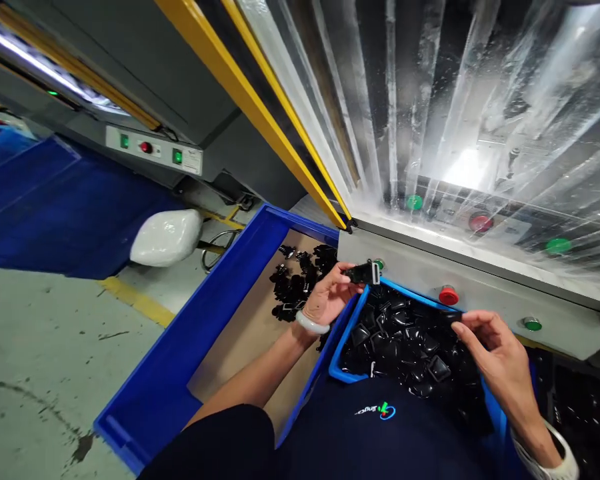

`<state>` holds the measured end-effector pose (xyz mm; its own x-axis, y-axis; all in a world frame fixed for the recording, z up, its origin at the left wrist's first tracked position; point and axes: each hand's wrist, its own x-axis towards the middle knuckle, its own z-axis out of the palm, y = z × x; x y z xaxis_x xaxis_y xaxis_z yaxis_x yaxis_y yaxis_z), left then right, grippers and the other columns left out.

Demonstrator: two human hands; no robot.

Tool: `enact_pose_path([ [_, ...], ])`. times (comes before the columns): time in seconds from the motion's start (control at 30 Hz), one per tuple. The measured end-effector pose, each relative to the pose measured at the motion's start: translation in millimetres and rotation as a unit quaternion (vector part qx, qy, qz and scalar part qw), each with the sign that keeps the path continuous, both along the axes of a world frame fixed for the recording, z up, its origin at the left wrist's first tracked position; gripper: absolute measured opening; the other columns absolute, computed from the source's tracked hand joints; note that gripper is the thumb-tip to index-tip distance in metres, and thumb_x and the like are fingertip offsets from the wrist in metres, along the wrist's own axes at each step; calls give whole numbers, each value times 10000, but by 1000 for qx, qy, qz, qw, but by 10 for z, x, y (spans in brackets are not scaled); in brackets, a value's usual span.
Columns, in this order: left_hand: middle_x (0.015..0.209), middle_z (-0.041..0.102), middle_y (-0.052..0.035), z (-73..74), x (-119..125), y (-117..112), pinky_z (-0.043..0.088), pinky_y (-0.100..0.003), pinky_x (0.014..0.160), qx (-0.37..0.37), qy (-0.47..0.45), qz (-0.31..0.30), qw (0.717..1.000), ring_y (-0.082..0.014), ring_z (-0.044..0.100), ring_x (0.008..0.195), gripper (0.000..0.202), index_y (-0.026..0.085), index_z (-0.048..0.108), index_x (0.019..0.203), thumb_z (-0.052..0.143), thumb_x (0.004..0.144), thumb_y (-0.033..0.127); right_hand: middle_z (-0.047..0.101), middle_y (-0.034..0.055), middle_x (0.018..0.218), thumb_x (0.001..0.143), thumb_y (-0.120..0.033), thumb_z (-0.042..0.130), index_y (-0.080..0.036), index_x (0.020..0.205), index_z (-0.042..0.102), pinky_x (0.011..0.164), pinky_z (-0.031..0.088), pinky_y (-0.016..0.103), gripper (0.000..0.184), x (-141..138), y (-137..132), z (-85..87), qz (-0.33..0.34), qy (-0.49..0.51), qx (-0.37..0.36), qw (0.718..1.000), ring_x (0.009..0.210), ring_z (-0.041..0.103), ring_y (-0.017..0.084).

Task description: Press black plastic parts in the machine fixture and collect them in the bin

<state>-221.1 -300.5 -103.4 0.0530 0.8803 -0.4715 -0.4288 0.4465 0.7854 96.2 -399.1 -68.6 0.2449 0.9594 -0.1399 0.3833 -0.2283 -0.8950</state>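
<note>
Buckle (363, 274), black with a pale frame at one end, sits in the left hand (329, 297) near the far-left corner of the blue bin (347, 377) – that grip pinches its other end between thumb and fingers. Its long axis runs roughly crosswise, frame pointing right in view. The right hand (500, 357) pinches a small dark piece (449, 317) over the bin's far rim. Handling single pieces seems the step in hand – the next move calls for a steady pinch, clear of the rim
</note>
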Motion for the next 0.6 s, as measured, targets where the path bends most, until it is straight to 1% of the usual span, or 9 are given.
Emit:
enact_pose_path([
  [0.1, 1121, 750, -46, 206, 456, -66, 611, -324, 748, 49, -38, -85, 994, -196, 712, 871, 299, 208, 712, 941, 814, 660, 212, 723, 24, 856, 875, -570, 794, -233, 918, 703, 679, 573, 282, 352, -264, 191, 201, -3, 42, 31, 999, 738, 672, 154],
  [0.13, 1145, 754, -48, 251, 574, -77, 617, -332, 761, 75, -43, -109, 990, -212, 720, 924, 286, 216, 723, 942, 828, 677, 209, 721, 20, 858, 885, -558, 788, -233, 906, 702, 683, 566, 281, 337, -316, 238, 252, 3, 43, 37, 998, 731, 663, 147],
  [0.2, 1125, 764, -54, 307, 748, -81, 623, -363, 816, 132, -47, -149, 979, -241, 725, 1017, 267, 233, 735, 944, 852, 705, 210, 731, 18, 877, 901, -534, 778, -231, 896, 708, 678, 552, 278, 311, -361, 300, 318, 15, 37, 42, 998, 716, 648, 136],
  [0.27, 1108, 769, -65, 329, 855, -68, 613, -409, 910, 179, -35, -173, 968, -261, 725, 1089, 250, 241, 738, 947, 865, 732, 225, 755, 24, 922, 909, -516, 771, -229, 898, 719, 679, 546, 278, 292, -340, 327, 345, 20, 26, 43, 999, 705, 643, 128],
  [0.33, 1137, 768, -76, 331, 925, -48, 590, -444, 990, 203, -13, -185, 961, -272, 722, 1147, 241, 248, 734, 965, 862, 761, 242, 770, 29, 948, 910, -510, 768, -227, 900, 728, 689, 549, 283, 286, -279, 336, 349, 15, 13, 41, 999, 707, 650, 129],
  [0.47, 1198, 759, -91, 325, 1055, -18, 598, -461, 985, 226, 17, -201, 953, -283, 721, 1188, 236, 256, 707, 994, 844, 802, 243, 761, 24, 920, 908, -517, 777, -231, 912, 737, 747, 572, 297, 288, -141, 352, 338, -4, 0, 35, 999, 778, 688, 152],
  [0.6, 1211, 758, -96, 350, 1225, 26, 611, -445, 996, 263, 12, -199, 944, -276, 721, 1202, 238, 257, 712, 1039, 837, 837, 239, 755, 28, 913, 911, -512, 781, -231, 926, 732, 769, 583, 302, 286, -81, 399, 324, -16, 2, 49, 999, 830, 707, 167],
])
